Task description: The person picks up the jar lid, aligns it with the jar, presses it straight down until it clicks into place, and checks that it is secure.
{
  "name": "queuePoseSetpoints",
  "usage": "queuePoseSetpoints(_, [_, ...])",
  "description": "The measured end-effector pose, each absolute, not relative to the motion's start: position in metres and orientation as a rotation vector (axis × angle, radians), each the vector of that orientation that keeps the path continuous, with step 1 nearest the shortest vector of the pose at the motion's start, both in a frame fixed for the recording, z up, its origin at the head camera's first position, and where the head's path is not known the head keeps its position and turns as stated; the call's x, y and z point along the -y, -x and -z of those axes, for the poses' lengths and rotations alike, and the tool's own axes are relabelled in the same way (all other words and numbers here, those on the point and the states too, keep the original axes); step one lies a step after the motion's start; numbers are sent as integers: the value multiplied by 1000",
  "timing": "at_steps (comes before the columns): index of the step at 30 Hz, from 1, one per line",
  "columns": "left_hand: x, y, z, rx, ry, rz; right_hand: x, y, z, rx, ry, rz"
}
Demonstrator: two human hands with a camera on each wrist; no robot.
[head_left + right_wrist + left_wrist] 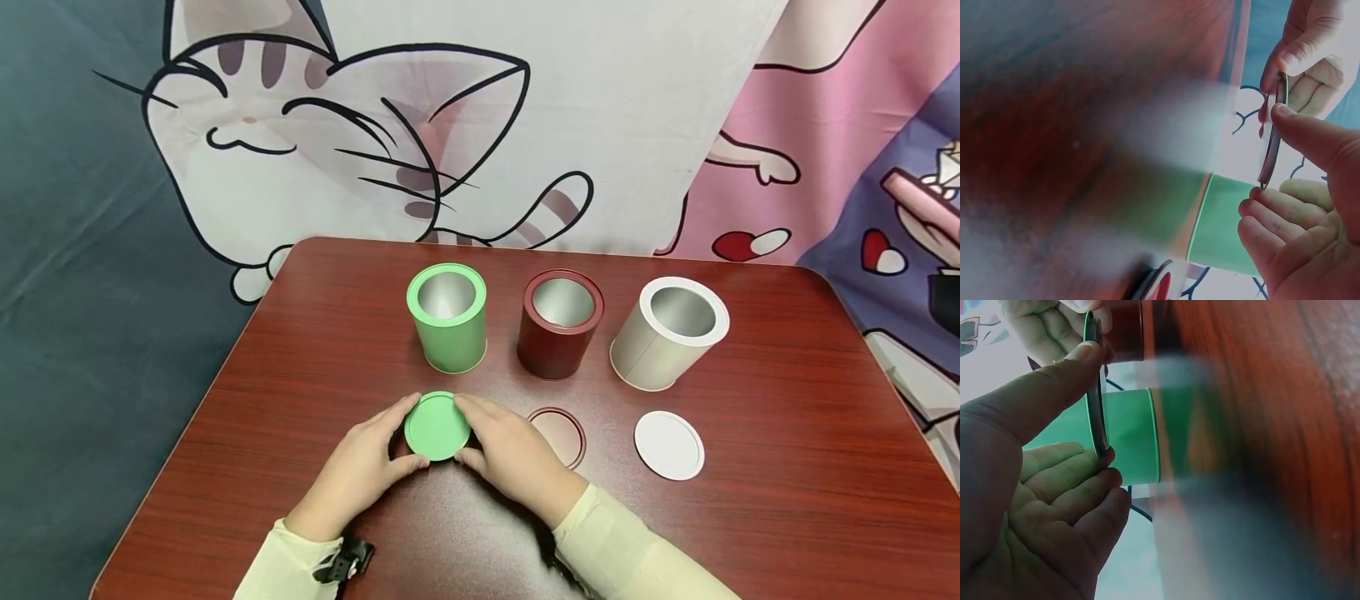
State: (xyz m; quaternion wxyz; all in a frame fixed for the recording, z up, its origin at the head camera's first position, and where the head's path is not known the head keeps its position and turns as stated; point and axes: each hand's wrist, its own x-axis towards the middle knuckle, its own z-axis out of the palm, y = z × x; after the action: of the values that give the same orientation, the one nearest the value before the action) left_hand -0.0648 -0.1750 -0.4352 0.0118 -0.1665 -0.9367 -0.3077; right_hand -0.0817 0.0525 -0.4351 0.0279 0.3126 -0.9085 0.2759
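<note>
A round green lid is held just above the brown table, pinched from both sides. My left hand grips its left edge between thumb and fingers; my right hand grips its right edge the same way. The left wrist view shows the lid edge-on under my thumb, and the right wrist view shows the lid thin and edge-on too. Behind it stands an open green tin, also seen as the green tin and the green tin in the wrist views.
A dark red tin and a white tin stand open to the right of the green one. A dark red lid and a white lid lie flat in front of them. A cartoon cat cloth hangs behind.
</note>
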Motion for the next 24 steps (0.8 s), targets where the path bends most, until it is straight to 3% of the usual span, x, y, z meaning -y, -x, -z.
queuePoseSetpoints(24, [178, 65, 424, 2860, 534, 963, -54, 84, 419, 2781, -957, -920])
